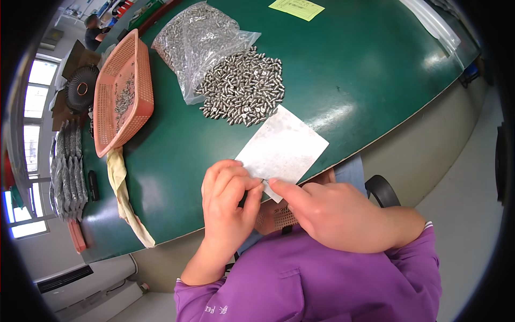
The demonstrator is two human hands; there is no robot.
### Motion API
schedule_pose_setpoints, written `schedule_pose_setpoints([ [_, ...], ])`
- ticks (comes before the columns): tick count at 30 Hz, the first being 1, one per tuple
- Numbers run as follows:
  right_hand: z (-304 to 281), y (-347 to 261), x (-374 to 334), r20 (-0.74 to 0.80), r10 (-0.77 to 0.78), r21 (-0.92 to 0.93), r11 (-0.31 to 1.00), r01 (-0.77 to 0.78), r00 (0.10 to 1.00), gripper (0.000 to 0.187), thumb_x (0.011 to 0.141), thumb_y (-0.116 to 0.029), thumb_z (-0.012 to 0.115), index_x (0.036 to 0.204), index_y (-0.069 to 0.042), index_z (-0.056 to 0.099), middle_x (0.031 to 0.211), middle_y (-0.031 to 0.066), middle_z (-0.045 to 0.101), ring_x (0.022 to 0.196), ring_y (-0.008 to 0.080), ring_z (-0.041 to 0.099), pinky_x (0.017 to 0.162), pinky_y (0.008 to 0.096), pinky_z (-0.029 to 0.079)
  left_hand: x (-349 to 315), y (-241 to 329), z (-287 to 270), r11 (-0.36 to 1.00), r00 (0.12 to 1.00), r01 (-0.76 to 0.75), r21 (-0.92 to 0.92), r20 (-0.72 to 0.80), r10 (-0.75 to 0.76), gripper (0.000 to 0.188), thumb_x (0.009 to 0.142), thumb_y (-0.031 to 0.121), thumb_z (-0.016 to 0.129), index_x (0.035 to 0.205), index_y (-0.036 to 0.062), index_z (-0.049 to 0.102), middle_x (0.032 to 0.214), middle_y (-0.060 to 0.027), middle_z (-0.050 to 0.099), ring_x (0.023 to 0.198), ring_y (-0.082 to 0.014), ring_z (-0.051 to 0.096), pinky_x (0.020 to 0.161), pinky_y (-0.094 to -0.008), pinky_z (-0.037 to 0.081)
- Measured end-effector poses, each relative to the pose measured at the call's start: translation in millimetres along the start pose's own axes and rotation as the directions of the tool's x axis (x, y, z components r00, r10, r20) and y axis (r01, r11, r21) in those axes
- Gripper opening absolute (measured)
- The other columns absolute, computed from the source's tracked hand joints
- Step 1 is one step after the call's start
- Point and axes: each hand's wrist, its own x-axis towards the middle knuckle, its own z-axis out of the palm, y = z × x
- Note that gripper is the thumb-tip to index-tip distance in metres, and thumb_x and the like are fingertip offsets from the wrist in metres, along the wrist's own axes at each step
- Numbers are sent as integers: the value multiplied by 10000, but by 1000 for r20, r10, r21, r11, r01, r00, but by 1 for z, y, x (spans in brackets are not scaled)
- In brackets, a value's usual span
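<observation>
My left hand point(228, 198) is closed, its thumb and forefinger pinching a small dark metal piece point(263, 181) whose kind is too small to tell. Fingertips of my right hand point(335, 214) meet the left ones at this piece; the right fingers are curled and whatever they grip is hidden. Both hands are over the near corner of a white sheet point(289, 142) at the table edge. Beyond the sheet lies a loose pile of short silvery metal pins or screws point(247, 86). A dark patch shows inside the left hand, unclear what it is.
A clear plastic bag point(196, 37) full of similar parts adjoins the pile. At left stand a pink basket point(142, 102) with some parts, a yellowish cloth strip point(120, 188) and stacked filled bags point(68, 172). A yellow paper point(298, 7) lies far on the green table point(370, 59); someone point(95, 33) is in the background.
</observation>
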Motion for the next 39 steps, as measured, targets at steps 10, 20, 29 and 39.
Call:
schedule_pose_setpoints([
  [10, 5, 17, -16, -153, 75, 265, 964, -33, 985, 448, 924, -52, 634, 1369, -68, 580, 1167, 153, 706, 915, 331, 723, 774, 385, 589, 0, 12, -28, 996, 972, -65, -65, 224, 78, 249, 726, 26, 789, 960, 64, 713, 970, -75, 636, 1080, -334, 615, 912, -435, 488],
  [20, 1, 18, -21, -209, 36, 301, 953, 30, 977, 448, 925, -38, 649, 1367, -66, 579, 1179, 177, 705, 906, 325, 734, 738, 362, 584, 67, -45, -8, 980, 999, 40, 195, 26, -46, 115, 818, 64, 738, 916, 46, 681, 877, -85, 656, 878, -290, 632, 777, -406, 520],
  [29, 7, 22, -22, -272, 4, 281, 957, 76, 962, 460, 918, -54, 633, 1371, -79, 557, 1079, 154, 719, 800, 347, 708, 683, 423, 573, 66, -47, -6, 960, 993, 113, 255, -2, -116, 77, 818, 48, 720, 868, 37, 662, 861, -89, 653, 855, -301, 618, 768, -412, 511],
  [39, 11, 19, -16, -247, 9, 147, 989, 28, 969, 431, 925, -92, 633, 1350, -80, 566, 905, 140, 718, 772, 335, 707, 668, 433, 577, 7, 4, -7, 997, 1000, 3, 83, -7, -3, 180, 708, -1, 802, 840, 58, 695, 916, -76, 595, 984, -316, 581, 863, -414, 473],
])
